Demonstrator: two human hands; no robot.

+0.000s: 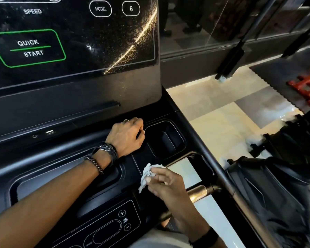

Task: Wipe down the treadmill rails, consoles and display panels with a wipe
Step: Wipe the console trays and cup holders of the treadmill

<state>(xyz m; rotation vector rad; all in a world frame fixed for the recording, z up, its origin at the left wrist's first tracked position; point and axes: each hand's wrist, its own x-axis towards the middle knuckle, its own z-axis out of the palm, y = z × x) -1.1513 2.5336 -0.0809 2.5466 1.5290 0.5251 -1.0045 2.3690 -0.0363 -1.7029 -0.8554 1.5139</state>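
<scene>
Treadmill console fills most of the view, black and glossy, with its display panel rising at the top; that panel is speckled with droplets or dust and shows a green-outlined QUICK START button. Below the panel a recessed cup holder sits at the console's right end, and a metal handrail runs out beneath it toward the right. A smaller control pad with plus and minus keys lies at the bottom edge.

The left hand reaches across the console, fingers curled under, knuckles resting just beside the cup holder's left rim; whether it holds anything cannot be told. A ring and dark wristbands show on that arm.

The right hand hovers nearer the camera, above the handrail, pinching the wipe between thumb and fingertips. The wipe is a crumpled grey-white wad, longer than wide, its long axis running roughly upright in the view, the lower tail hanging toward the control pad. It lies between the two hands, well apart from the left one.
</scene>
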